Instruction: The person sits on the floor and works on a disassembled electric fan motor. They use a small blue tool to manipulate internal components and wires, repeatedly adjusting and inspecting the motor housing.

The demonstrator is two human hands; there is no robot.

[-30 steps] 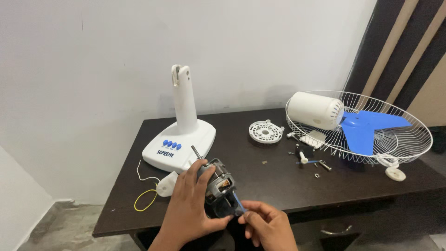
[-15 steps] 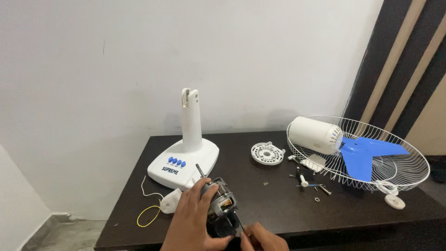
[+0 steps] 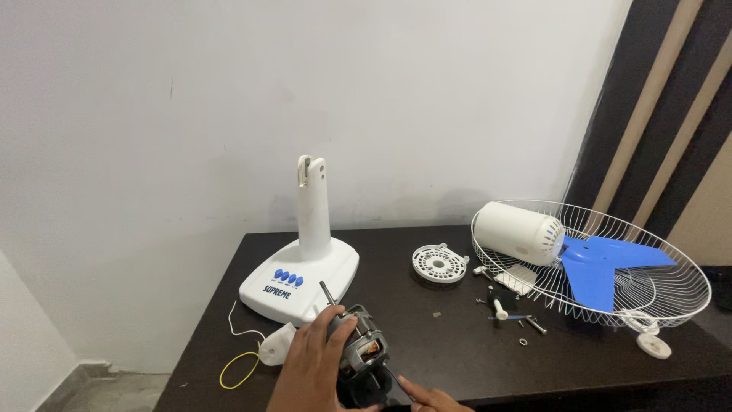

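Observation:
A dark metal fan motor (image 3: 360, 358) with a thin shaft pointing up-left is held low at the frame's bottom edge. My left hand (image 3: 313, 370) wraps around its left side, fingers over the top. Only the fingertips of my right hand (image 3: 427, 397) show, touching the motor's lower right. The white fan stand with blue buttons (image 3: 301, 275) sits just behind the motor on the dark table (image 3: 457, 343).
A wire fan guard (image 3: 610, 278) at the right holds a white motor cover (image 3: 518, 233) and a blue blade (image 3: 602, 267). A round white plate (image 3: 440, 263), screws and small parts (image 3: 507, 309), a white knob (image 3: 654, 346) and a yellow rubber band (image 3: 239, 370) lie about.
The view has tilted upward, so hands and motor sit lower in the frame and my right hand is mostly cut off. The hold on the motor is unchanged.

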